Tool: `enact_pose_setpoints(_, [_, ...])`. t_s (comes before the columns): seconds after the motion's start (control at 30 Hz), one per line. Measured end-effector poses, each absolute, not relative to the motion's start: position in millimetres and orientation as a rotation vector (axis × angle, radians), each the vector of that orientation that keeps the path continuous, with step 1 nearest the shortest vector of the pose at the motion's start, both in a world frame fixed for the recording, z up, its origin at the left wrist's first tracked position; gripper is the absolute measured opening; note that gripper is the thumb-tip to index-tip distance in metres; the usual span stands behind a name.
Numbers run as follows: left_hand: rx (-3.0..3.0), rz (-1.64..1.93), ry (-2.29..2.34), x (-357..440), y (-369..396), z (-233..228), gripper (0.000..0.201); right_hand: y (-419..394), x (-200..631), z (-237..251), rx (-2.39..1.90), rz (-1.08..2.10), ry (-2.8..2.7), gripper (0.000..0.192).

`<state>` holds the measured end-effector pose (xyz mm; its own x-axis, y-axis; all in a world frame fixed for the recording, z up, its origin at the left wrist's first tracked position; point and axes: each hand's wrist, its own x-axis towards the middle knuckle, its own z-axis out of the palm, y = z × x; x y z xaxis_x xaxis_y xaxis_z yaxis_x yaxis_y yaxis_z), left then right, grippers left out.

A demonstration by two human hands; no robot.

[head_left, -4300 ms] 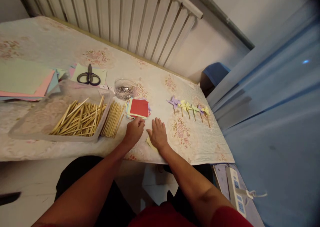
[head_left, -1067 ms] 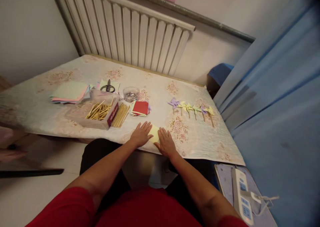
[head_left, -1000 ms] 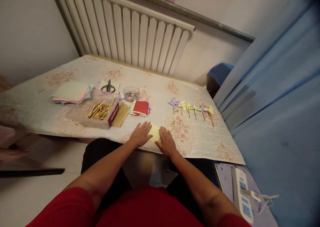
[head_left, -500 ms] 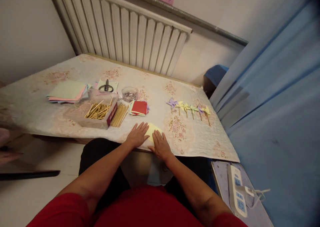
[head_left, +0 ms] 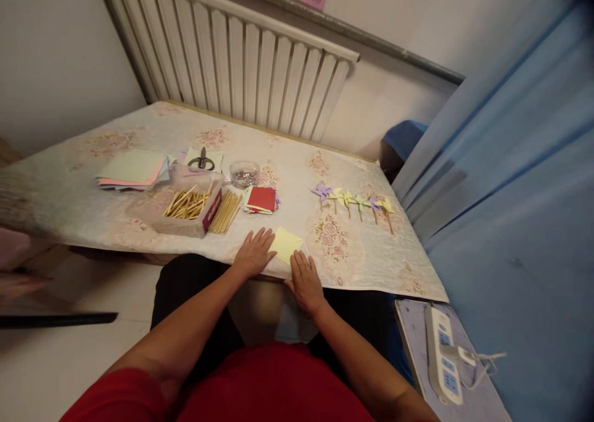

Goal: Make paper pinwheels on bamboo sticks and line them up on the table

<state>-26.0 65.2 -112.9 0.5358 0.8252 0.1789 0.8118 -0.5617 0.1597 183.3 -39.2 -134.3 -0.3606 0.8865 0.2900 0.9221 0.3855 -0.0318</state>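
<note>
A small square of yellow paper [head_left: 286, 245] lies flat on the flowered tablecloth near the front edge. My left hand [head_left: 254, 252] rests flat at its left side, fingers stretched out, with the thumb at the paper's edge. At the paper's lower right corner is my right hand [head_left: 305, 278], its fingers extended and the fingertips by the edge. Neither hand grips anything. Just beyond my left hand sits a stack of small paper squares [head_left: 261, 200] with a red one on top. Bamboo sticks [head_left: 226, 212] lie in a bundle to the left of that stack.
A clear plastic box [head_left: 183, 224] holds more sticks. Behind it are scissors [head_left: 201, 160], a bowl of small metal pieces [head_left: 244, 174] and a pile of larger coloured sheets [head_left: 132, 167]. Several paper pinwheels [head_left: 343, 197] lie in a row at right. A power strip [head_left: 444, 354] sits beside the table.
My right hand has slid right and toward me, uncovering most of the yellow paper. My left hand stays nearly in place. The view has shifted slightly.
</note>
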Motion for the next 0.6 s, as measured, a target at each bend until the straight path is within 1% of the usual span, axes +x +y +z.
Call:
enact_pose_setpoints(0.2, [2.670, 0.380, 1.454, -27.0, 62.9, -114.5, 0.056, -46.3, 173.2, -122.6, -1.659, -0.131, -2.269, 0.067])
enact_pose_setpoints(0.37, [2.657, 0.433, 1.434, -27.6, 64.2, -118.0, 0.056, -23.6, 153.6, -102.7, -1.612, -0.124, -2.320, 0.071])
enact_pose_setpoints(0.6, [2.658, 0.501, 1.418, -28.3, 66.0, -123.3, 0.054, -11.2, 150.3, -122.4, -1.512, -0.102, -2.454, 0.073])
